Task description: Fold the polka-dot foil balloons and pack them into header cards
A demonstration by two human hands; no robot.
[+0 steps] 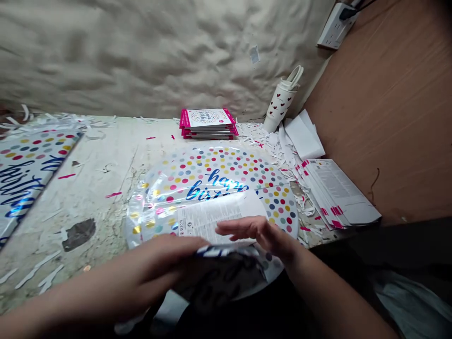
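Note:
A round foil balloon (212, 188) with coloured polka dots and blue "happy birthday" lettering lies flat on the worn white table (81, 207). A printed paper insert (212, 219) rests across its lower middle. My left hand (155, 263) grips a dark, folded part of the foil (222, 278) at the near edge. My right hand (257, 233) lies over the insert's right end, its fingers together and holding nothing. The balloon's lower part is hidden by my hands and the fold.
A stack of pink-edged packets (208, 123) stands at the table's back. To the right are a heart-patterned white cup (280, 99), a pile of printed sheets (335, 193) and paper scraps (264, 141). Another printed foil sheet (28, 174) lies at far left. A brown board (381, 108) rises on the right.

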